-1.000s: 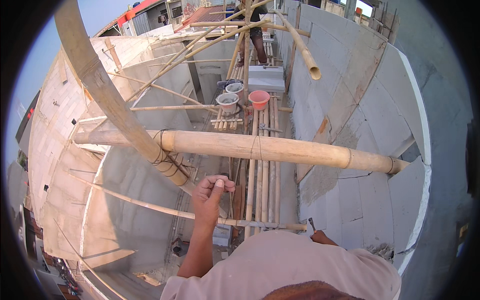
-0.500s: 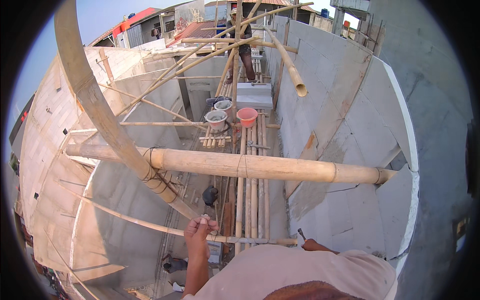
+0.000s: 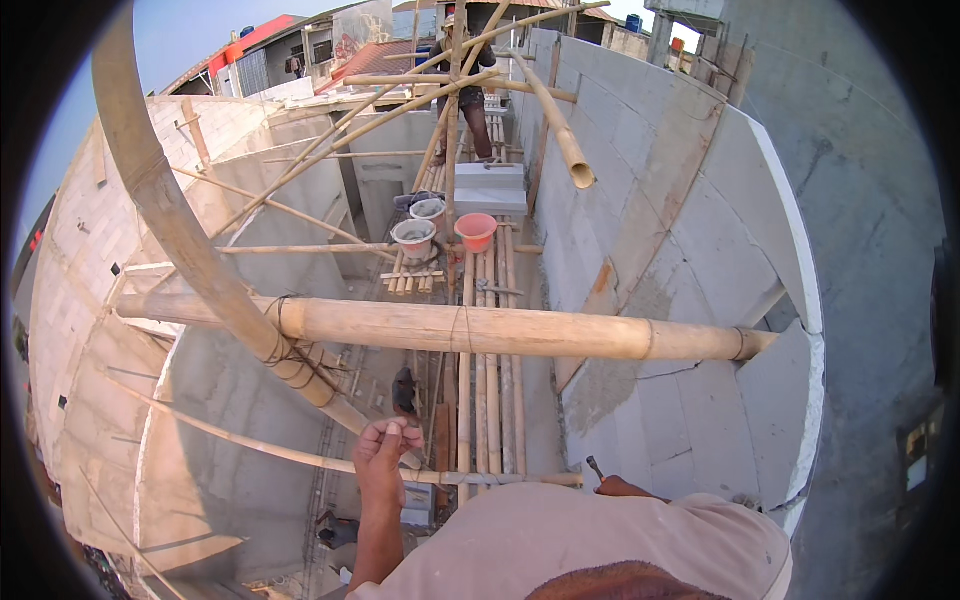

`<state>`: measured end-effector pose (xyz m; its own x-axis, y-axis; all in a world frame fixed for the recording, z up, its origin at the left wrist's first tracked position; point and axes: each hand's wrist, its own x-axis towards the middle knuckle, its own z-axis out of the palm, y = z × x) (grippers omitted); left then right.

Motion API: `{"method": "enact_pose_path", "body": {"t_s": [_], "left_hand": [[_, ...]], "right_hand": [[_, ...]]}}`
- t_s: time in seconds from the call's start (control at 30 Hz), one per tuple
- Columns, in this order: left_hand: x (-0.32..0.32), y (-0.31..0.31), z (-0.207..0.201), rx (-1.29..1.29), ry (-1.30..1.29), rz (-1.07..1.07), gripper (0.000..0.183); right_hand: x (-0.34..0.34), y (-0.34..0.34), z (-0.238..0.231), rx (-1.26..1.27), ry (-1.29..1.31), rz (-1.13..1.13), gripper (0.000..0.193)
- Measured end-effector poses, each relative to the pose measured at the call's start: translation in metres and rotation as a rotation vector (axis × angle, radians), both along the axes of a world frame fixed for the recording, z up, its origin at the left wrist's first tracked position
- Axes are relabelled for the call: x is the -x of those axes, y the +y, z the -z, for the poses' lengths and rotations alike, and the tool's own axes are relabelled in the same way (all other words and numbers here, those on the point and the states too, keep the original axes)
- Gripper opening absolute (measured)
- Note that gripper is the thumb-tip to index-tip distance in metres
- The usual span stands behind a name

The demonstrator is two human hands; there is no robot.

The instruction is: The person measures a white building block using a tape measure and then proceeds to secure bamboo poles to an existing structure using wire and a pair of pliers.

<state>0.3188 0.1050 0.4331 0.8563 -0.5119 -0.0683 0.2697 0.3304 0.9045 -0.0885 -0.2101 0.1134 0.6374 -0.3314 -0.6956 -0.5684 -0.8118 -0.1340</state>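
My left hand (image 3: 388, 442) is raised, fingertips and thumb pressed together in a pinch. Whatever may be between them is too small to make out. It is in front of the lower end of a slanting bamboo pole (image 3: 315, 390) and close to a thin horizontal bamboo pole (image 3: 500, 479). At the right, beside the grey block wall (image 3: 690, 420), my right hand (image 3: 615, 487) is closed round a short tool with a dark end (image 3: 594, 465); most of that hand and tool is hidden by my sleeve and body.
A thick bamboo pole (image 3: 560, 332) crosses ahead at wall height, lashed to the slanting one. Beyond it are a bamboo walkway (image 3: 492, 400), buckets of mortar (image 3: 413, 236), a red bucket (image 3: 476, 232), stacked pale blocks (image 3: 491, 188) and a person (image 3: 472, 100). More people are far below.
My view has shifted slightly, so the scene sits further left. The left hand has turned a little and stays pinched. The right hand still grips the tool.
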Motion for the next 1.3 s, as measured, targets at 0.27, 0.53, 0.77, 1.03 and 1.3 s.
{"method": "enact_pose_path", "body": {"t_s": [0.27, 0.53, 0.77, 1.03, 1.3], "left_hand": [[0.003, -0.011, -0.011, 0.0, 0.001, 0.054, 0.018], [0.0, -0.048, -0.041, 0.065, -0.046, 0.177, 0.015], [-0.002, -0.032, -0.066, 0.065, -0.148, 0.156, 0.015], [0.027, -0.048, -0.142, 0.264, -0.398, 0.362, 0.016], [0.053, -0.04, -0.208, 0.449, -0.816, 0.475, 0.019]], "right_hand": [[0.015, -0.001, 0.009, -0.055, 0.043, 0.077, 0.022], [0.08, -0.036, 0.116, 0.119, 0.074, -0.352, 0.021], [0.03, -0.02, 0.068, 0.024, 0.038, -0.372, 0.02], [0.042, 0.001, 0.023, -0.024, 0.061, -0.054, 0.022], [0.084, -0.016, 0.13, 0.068, 0.086, -0.385, 0.021]]}}
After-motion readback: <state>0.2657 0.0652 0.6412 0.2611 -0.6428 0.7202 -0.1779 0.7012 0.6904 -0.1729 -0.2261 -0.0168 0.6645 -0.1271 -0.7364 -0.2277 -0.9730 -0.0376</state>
